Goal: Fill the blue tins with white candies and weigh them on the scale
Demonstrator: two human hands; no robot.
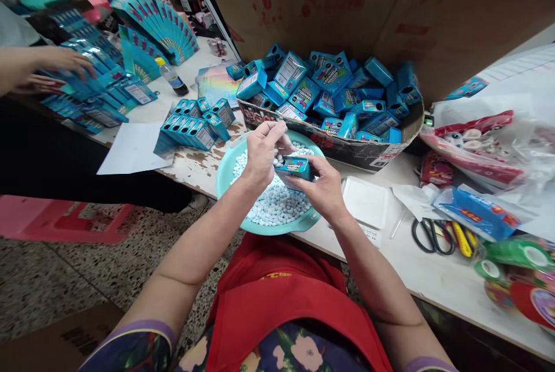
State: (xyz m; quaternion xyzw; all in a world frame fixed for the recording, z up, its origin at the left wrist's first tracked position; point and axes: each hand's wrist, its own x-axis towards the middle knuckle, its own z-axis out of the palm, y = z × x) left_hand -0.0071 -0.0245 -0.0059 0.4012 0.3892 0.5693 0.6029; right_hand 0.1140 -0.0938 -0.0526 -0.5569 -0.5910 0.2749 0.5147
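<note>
the white table (411, 265) runs out of view at the right, partly covered by clutter. behind it, a cardboard wall (381, 19) with red print is cut off at the top. a co-worker, also cut off, has one hand (71, 61) over blue packs (139, 93); the other is mostly hidden. the open carton (368, 159) in front of the wall is heaped with blue boxes, the lower ones buried. nearer, a turquoise basin (222, 180) stands at the table's edge, part of its rim behind the wearer's arms. over it, the right hand (323, 184) grips a small blue box (296, 167), covering its right end. the left hand (262, 155) is by the box's left end, fingers bunched narrowly; whether they pinch anything, i cannot tell. small pale pieces (277, 207) fill the basin, too blurred to count; the box's inside is hard to see.
</note>
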